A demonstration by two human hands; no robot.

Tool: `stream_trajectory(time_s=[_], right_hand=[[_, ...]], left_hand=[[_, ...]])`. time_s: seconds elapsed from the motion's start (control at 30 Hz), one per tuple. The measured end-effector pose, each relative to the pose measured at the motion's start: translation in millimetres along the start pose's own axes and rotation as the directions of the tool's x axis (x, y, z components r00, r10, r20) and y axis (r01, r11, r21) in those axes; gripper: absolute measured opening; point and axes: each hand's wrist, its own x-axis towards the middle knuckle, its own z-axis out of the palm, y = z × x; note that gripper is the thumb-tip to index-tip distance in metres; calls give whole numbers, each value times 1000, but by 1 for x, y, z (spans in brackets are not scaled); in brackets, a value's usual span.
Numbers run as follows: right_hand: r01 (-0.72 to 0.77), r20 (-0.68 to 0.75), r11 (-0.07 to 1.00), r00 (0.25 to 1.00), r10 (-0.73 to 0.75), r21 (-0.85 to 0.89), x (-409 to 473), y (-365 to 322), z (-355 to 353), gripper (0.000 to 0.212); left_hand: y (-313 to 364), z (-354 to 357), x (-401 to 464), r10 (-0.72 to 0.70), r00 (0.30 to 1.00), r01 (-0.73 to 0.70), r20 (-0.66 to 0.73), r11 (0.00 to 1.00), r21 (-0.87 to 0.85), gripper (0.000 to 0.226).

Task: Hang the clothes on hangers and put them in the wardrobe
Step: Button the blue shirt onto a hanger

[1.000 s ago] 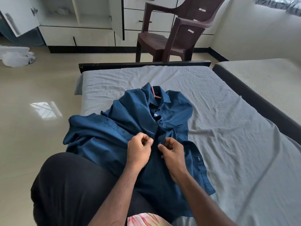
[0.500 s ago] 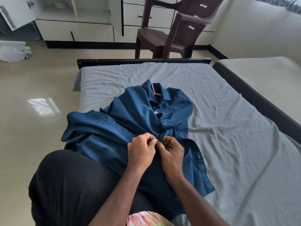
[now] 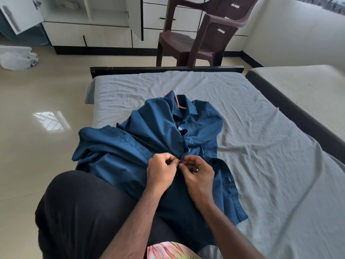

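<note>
Shirt goes limp, hanger gives the grip

Blue shirt (image 3: pixel 160 139) lies on the bed (image 3: pixel 261 146), soft and light. Left hand (image 3: pixel 162 171) and right hand (image 3: pixel 198 171) pinch its placket (buttoning, likely). Best lifted by the pink hanger (image 3: pixel 178 102) at the far collar.

A bed with a wrinkled grey sheet (image 3: pixel 261 165) and dark footboard (image 3: pixel 168 69) stands on a glossy beige tiled floor (image 3: pixel 37 146) bearing a window reflection (image 3: pixel 51 120). Beyond the footboard stand two stacked brown plastic chairs (image 3: pixel 201 34) and white cabinets (image 3: pixel 89 32); a second mattress (image 3: pixel 308 86) lies at right beside a pale wall (image 3: pixel 289 28).
</note>
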Motion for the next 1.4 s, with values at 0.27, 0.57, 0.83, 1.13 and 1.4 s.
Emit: stream_trajectory(time_s=[0.27,0.57,0.83,1.13,1.4], right_hand=[[96,-62,985,992,-105,-143,-3,-4,7,16],[48,-55,994,997,-54,-96,-1,-2,7,21],[-346,219,853,935,279,392,17,-11,-5,20],[297,342,701,936,-80,-648,29,-6,-33,31],[450,468,577,874,-129,-681,64,-19,-64,13]], left_hand=[[4,-1,-4,-4,999,6,36,999,-32,18],[-4,2,0,-18,1000,19,19,999,-34,23],[3,1,-3,48,998,-43,44,995,-92,23],[1,-20,9,227,974,-219,13,920,326,12],[-2,-62,33,218,872,-481,437,542,689,10]])
